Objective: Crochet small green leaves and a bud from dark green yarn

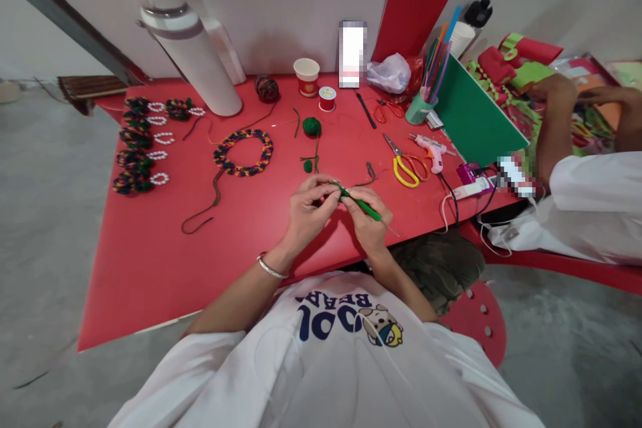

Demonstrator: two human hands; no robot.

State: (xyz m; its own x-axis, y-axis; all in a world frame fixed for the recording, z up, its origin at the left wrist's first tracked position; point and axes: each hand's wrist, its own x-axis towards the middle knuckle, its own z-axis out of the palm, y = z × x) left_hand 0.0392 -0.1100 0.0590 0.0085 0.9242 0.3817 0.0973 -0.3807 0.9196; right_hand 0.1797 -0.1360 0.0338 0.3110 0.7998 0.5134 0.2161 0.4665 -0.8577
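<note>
Both my hands meet over the near edge of the red table (165, 247). My right hand (368, 221) is closed round a green-handled crochet hook (368, 208) that points left toward the other hand. My left hand (308, 210) pinches green yarn at the hook's tip; a silver bangle sits on that wrist. A strand of the yarn runs up the table to a green yarn ball (311, 126). A small green crocheted piece (307, 165) lies just beyond my fingers.
A multicoloured crocheted ring (243, 152) and several dark rosettes with bead loops (143, 147) lie at the left. Yellow scissors (404, 164), a glue gun (431, 150), a paper cup (306, 75) and a pen pot (418, 107) stand at the right. Another person's arm (556, 120) works at far right.
</note>
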